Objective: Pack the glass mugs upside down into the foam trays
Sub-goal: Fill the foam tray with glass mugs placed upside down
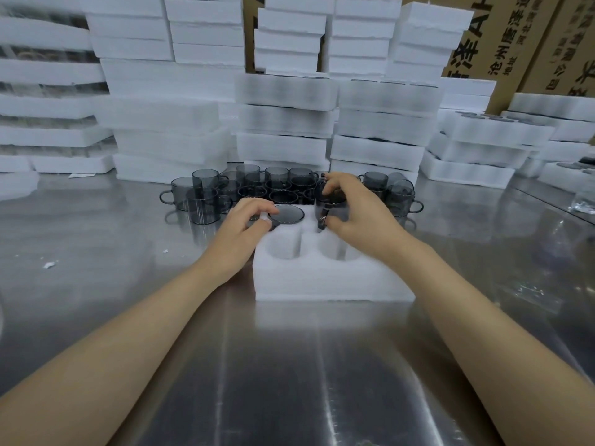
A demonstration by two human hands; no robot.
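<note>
A white foam tray (pixel 331 281) with round pockets lies on the steel table in front of me. One smoky glass mug (pixel 286 214) sits upside down in the tray's far left pocket, its flat base up. My left hand (pixel 240 233) pinches that mug at its near left edge. My right hand (pixel 352 209) grips a second smoky mug (pixel 331 206), held upside down just above or partly in the far right pocket. The two near pockets (pixel 285 247) are empty. Several more loose mugs (pixel 244 188) stand behind the tray.
Tall stacks of white foam trays (pixel 283 123) wall off the back of the table, with cardboard boxes (pixel 502 37) behind at right. Small foam crumbs (pixel 50 264) lie at left. Clear plastic wrap (pixel 582 202) lies at the right edge. Bare steel (pixel 289 381) stretches in front.
</note>
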